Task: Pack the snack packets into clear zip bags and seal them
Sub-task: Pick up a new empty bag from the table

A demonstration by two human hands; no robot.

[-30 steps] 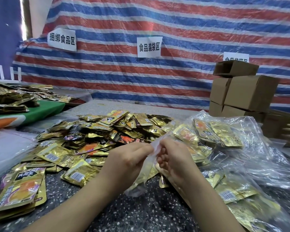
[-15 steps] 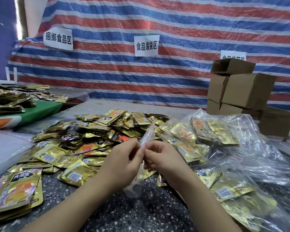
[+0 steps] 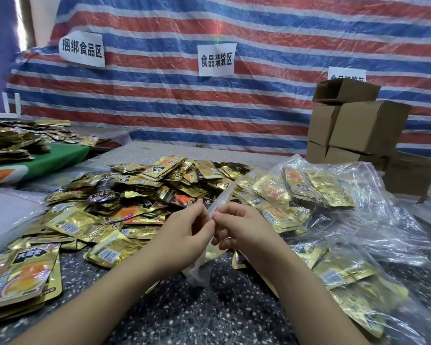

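Observation:
A clear zip bag [image 3: 222, 199] stands edge-on between my hands above the speckled table [image 3: 209, 314]. My left hand [image 3: 184, 235] and my right hand [image 3: 239, 227] both pinch its zip strip, fingertips almost touching. The bag's lower part hangs down behind my wrists, with gold packets showing inside. A big heap of loose gold snack packets [image 3: 139, 195] lies just beyond my left hand. Filled clear zip bags [image 3: 321, 195] are piled to the right.
Stacked cardboard boxes [image 3: 353, 125] stand at the back right. More filled bags [image 3: 351, 277] lie at the near right. Larger gold packets [image 3: 20, 277] are stacked at the near left. A green-covered table with more packets [image 3: 23, 145] is at the far left. A striped tarp hangs behind.
My hands have come closer together along the bag's zip strip, and the bag has turned from spread open to upright and edge-on.

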